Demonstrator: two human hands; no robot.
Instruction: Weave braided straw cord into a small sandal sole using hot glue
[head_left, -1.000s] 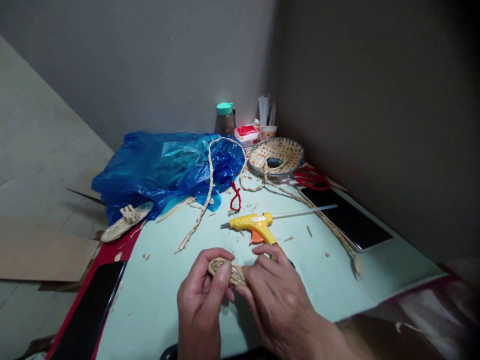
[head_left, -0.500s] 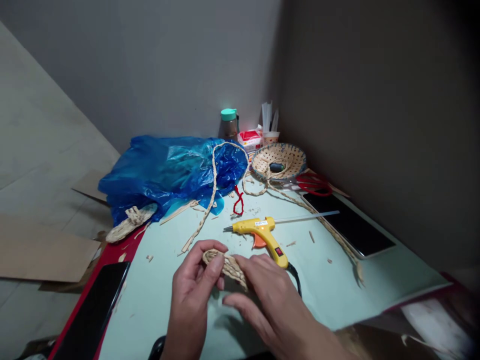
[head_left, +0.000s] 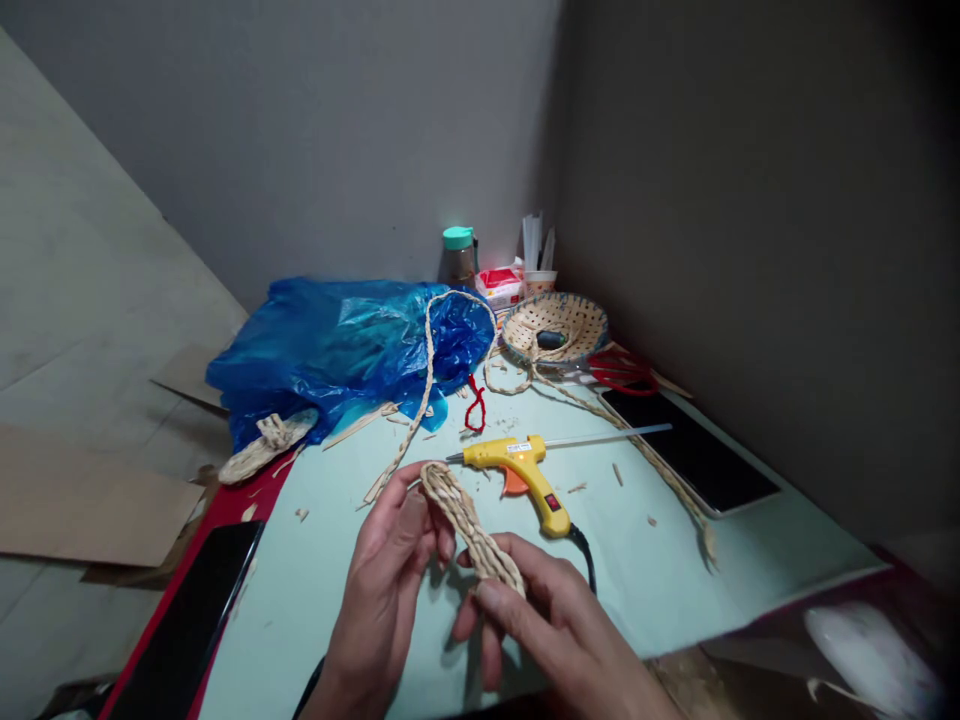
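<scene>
Between my hands, above the table's front part, is an elongated piece of coiled braided straw [head_left: 470, 522]. My left hand [head_left: 396, 560] grips its upper left end, with the thumb on the near side. My right hand [head_left: 544, 610] pinches the lower right end between thumb and fingers. Just beyond lies a yellow hot glue gun [head_left: 529, 468], a clear glue stick [head_left: 607, 435] poking out of its back and its nozzle pointing left. From near my left hand a long straw braid [head_left: 427, 390] loops back toward the woven basket.
A blue plastic bag [head_left: 337, 340] fills the back left, with a straw sole-shaped piece [head_left: 266, 447] before it. A woven basket [head_left: 566, 318], red-handled scissors [head_left: 622, 370] and a tablet [head_left: 694, 450] are at right. A phone [head_left: 195, 615] lies left. A bottle [head_left: 458, 258] stands behind; a red twisted loop [head_left: 475, 405] lies mid-table.
The braided straw piece has been raised and turned so more of its length shows. My right hand has shifted from over its right part to a pinch at its lower end.
</scene>
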